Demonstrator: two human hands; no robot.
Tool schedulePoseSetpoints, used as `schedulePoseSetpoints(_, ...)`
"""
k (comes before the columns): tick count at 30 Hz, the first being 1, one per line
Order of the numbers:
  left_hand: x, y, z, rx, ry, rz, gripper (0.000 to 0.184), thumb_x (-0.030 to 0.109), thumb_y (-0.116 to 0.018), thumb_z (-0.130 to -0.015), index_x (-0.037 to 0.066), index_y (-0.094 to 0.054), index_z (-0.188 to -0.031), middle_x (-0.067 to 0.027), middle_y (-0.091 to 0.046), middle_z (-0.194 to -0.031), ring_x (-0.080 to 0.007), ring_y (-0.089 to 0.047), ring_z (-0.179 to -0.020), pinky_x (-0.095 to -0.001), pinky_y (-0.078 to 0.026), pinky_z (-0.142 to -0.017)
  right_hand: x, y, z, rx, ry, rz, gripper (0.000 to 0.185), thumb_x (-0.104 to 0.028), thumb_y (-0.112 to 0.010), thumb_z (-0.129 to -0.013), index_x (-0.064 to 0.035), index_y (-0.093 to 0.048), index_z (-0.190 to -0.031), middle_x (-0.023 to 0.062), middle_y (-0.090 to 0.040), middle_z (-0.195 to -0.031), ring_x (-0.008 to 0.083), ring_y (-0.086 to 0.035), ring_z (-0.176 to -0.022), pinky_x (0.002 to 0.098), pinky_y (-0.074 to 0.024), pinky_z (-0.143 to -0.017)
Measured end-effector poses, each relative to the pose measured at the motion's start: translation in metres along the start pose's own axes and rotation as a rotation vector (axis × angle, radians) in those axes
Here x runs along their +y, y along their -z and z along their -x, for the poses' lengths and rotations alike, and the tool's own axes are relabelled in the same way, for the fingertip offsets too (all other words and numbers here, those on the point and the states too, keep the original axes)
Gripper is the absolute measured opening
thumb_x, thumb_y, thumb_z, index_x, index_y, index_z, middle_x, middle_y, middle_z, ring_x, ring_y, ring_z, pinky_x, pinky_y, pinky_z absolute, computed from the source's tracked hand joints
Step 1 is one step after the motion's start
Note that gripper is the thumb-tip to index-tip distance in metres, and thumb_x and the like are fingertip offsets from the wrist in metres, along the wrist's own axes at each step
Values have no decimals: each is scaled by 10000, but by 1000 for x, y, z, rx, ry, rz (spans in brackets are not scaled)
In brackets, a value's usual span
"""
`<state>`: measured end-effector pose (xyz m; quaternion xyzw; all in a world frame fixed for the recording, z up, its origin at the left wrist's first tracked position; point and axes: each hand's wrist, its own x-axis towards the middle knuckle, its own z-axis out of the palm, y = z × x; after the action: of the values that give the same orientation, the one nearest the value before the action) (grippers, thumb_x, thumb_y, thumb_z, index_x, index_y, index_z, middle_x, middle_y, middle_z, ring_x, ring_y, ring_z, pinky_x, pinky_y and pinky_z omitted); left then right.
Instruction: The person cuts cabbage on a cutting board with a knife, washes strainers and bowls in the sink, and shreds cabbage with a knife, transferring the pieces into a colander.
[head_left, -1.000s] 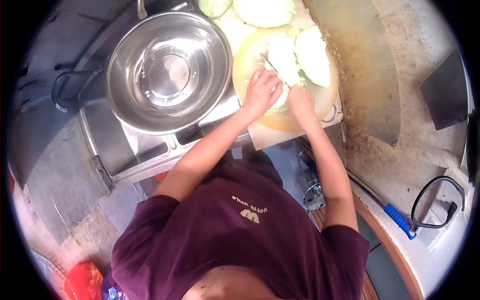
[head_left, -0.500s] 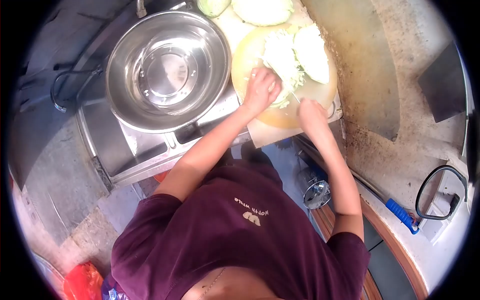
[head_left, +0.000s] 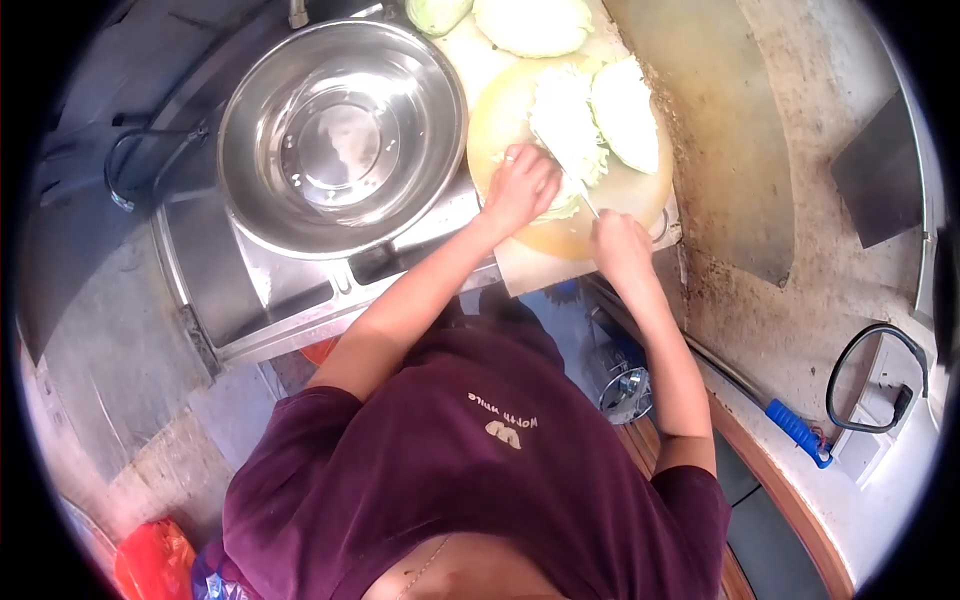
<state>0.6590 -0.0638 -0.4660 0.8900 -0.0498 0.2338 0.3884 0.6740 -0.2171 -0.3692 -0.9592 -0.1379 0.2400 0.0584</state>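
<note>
My right hand (head_left: pixel 622 245) is closed on the handle of a knife (head_left: pixel 590 203), its blade reaching up and left into pale green cabbage. With curled fingers my left hand (head_left: pixel 522 187) presses on a cabbage piece (head_left: pixel 566 200) at the left part of the round cutting board (head_left: pixel 520 100). Shredded cabbage (head_left: pixel 565 120) lies in a heap just beyond the blade. To the right of the heap rests a large cut cabbage piece (head_left: pixel 625 115). Glare washes out part of the board.
A wide steel basin (head_left: pixel 340 150) stands left of the board on a metal counter. Beyond the board lie more cabbages (head_left: pixel 533 22). A stained wall panel (head_left: pixel 730 130) borders the right side, and a blue-handled tool (head_left: pixel 797 432) is at the lower right.
Since a second ago, my right hand has moved down and slightly right with the knife. My left hand has stayed on the cabbage piece, shifting only a little.
</note>
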Motion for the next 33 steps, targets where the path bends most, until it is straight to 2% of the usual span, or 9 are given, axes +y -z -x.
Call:
schedulePoseSetpoints(5,0,0,1,36,-3,22,100,68,-643,-732,77,-599,-821,-68,-550,-918,-275,-492,-866,-359,-453,-726,5,-40,-57,73,62,-10,192,-76,-461,-792,22,-625,-774,245,-616,-775,389,-611,-782,449,-479,-699)
schedulePoseSetpoints(8,2,6,6,49,-55,51,111,74,-646,-735,80,-605,-838,-65,-552,-924,-279,-488,-880,-360,-454,-722,6,-28,-51,77,86,-73,183,-79,-474,-786,26,-621,-752,247,-615,-774,392,-611,-768,458,-479,-692)
schedulePoseSetpoints(14,4,11,12,10,-29,-8,170,89,-648,-734,57,-588,-890,-93,-534,-926,-307,-476,-898,-373,-447,-727,-9,10,18,93,58,-76,174,-86,-490,-769,27,-619,-739,257,-612,-772,385,-618,-747,467,-483,-671)
schedulePoseSetpoints(17,1,9,13,-40,-4,-55,192,102,-650,-730,47,-580,-900,-95,-532,-928,-307,-475,-890,-374,-430,-754,-3,4,34,61,26,-17,168,-92,-501,-764,27,-616,-731,254,-615,-779,381,-621,-761,464,-484,-678)
schedulePoseSetpoints(22,1,1,15,3,-11,-28,192,108,-646,-734,53,-578,-905,-100,-539,-942,-301,-487,-883,-377,-419,-764,1,-43,-15,52,14,-50,165,-86,-501,-759,27,-621,-747,252,-618,-781,375,-624,-775,461,-485,-676)
schedulePoseSetpoints(25,-6,2,10,13,-27,6,190,107,-647,-738,58,-579,-908,-102,-540,-955,-299,-496,-875,-376,-420,-764,6,-39,-48,3,19,-102,197,-122,-498,-785,34,-616,-764,258,-608,-775,393,-612,-782,474,-471,-688)
schedulePoseSetpoints(26,-2,4,20,-2,0,23,189,106,-649,-739,60,-580,-909,-102,-541,-960,-298,-498,-872,-375,-421,-766,9,-38,-41,-52,11,-126,214,-142,-498,-798,37,-612,-770,262,-603,-773,401,-606,-785,480,-465,-695)
schedulePoseSetpoints(30,-3,4,22,31,-15,9,164,124,-646,-740,77,-579,-883,-85,-525,-936,-313,-492,-877,-382,-461,-688,-4,-17,-6,69,45,-135,210,-132,-490,-789,35,-614,-763,251,-607,-759,401,-607,-756,475,-469,-690)
schedulePoseSetpoints(33,-2,5,20,-41,-26,-25,195,83,-647,-734,58,-571,-912,-117,-516,-908,-320,-490,-851,-389,-421,-748,-11,-3,25,82,26,-113,189,-100,-491,-764,36,-619,-739,235,-618,-745,387,-616,-729,459,-483,-681)
